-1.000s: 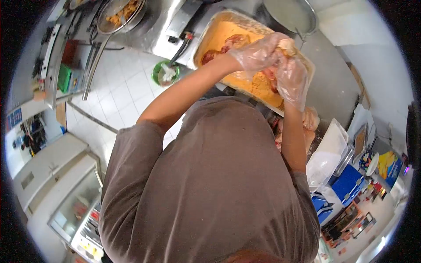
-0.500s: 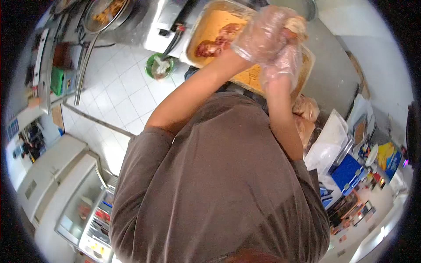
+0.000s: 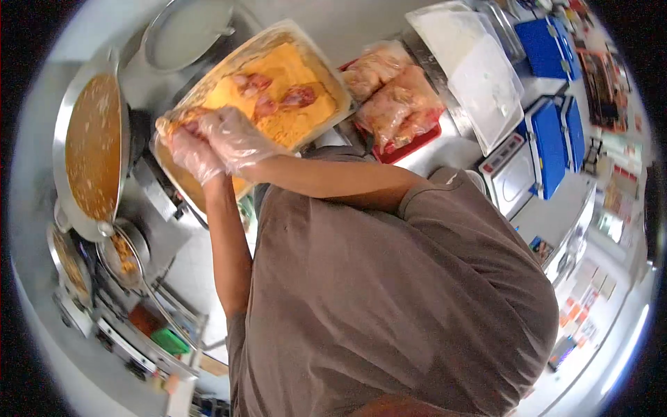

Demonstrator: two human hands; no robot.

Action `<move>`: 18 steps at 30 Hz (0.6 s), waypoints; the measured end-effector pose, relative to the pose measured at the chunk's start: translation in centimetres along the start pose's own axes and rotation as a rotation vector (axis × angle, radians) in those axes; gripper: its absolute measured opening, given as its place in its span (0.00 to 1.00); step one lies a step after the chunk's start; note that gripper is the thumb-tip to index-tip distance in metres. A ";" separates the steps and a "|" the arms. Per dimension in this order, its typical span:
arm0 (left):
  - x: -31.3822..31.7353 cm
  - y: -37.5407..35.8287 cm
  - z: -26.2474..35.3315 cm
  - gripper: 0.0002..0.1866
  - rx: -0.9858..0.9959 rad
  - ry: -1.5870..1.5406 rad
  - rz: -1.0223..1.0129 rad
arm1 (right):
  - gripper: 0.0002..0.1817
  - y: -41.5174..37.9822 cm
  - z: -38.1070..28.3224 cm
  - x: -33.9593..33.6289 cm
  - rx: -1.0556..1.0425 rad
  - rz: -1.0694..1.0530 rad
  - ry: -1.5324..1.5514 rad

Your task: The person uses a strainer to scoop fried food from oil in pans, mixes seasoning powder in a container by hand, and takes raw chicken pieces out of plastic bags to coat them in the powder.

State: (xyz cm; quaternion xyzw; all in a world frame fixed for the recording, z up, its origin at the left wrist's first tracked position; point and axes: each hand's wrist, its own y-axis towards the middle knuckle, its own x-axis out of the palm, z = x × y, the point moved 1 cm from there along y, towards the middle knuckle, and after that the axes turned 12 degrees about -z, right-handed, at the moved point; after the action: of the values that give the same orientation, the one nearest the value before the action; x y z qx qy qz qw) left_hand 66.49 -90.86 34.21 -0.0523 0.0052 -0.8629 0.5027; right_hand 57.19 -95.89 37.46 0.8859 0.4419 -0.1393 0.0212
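Clear plastic gloves cover both hands. My left hand [image 3: 194,151] and my right hand [image 3: 240,137] are closed together round a flour-coated piece of raw chicken [image 3: 170,125], whose end sticks out past the fingers. They hold it above the left end of a white tub [image 3: 326,64]. Orange-yellow flour [image 3: 292,62] fills much of the tub. Reddish raw meat pieces [image 3: 299,96] lie on that flour, partly coated. My fingers and gloves hide much of the held piece.
Left of the tub stands a wide pan of brownish oil [image 3: 94,146]; behind it, a pot of cloudy liquid [image 3: 184,35]. Bagged raw meat [image 3: 399,104] rests on a red tray [image 3: 410,146] at right. Beyond are a scale [image 3: 511,163] and blue boxes [image 3: 545,146].
The view has swung round, bringing the oil pan and the bagged meat into plain sight. Both hands, still round the chicken piece, are now over the tub's left end.
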 end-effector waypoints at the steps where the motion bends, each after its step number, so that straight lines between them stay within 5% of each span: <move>1: -0.1 0.5 -1.4 0.11 -0.045 -0.245 -0.076 | 0.23 -0.1 0.8 -0.5 -0.119 0.001 -0.220; 2: 0.6 0.3 -1.5 0.12 -0.072 -0.312 -0.059 | 0.23 -0.3 0.9 -1.1 -0.232 -0.006 -0.440; 7: 0.7 0.9 -5.7 0.19 -0.362 -0.351 -0.254 | 0.25 1.3 6.5 -4.5 0.258 -0.626 0.692; 9: -1.2 0.9 -9.1 0.18 -0.292 0.183 -0.237 | 0.25 -1.8 6.6 -11.4 -0.149 -0.185 -0.034; 12: -5.0 0.2 -12.2 0.19 -0.082 0.688 -0.343 | 0.15 -4.0 16.1 -21.8 -0.002 0.102 -0.701; 14: -5.9 -1.5 -11.6 0.24 -0.067 0.630 -0.397 | 0.26 -7.2 21.9 -29.9 0.233 0.352 -1.358; 16: -4.6 -3.3 -9.3 0.29 -0.188 0.274 -0.378 | 0.26 -9.8 22.1 -34.1 0.512 0.488 -0.784; 18: -4.5 -3.1 -8.5 0.30 -0.151 0.253 -0.385 | 0.25 -10.7 26.3 -36.9 0.566 0.253 -0.731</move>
State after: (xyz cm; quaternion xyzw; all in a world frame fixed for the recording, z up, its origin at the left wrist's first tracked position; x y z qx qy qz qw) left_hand 65.17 -85.82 25.57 0.0186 0.1224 -0.9397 0.3188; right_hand 21.71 -122.30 22.94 0.7965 0.2389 -0.5531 -0.0502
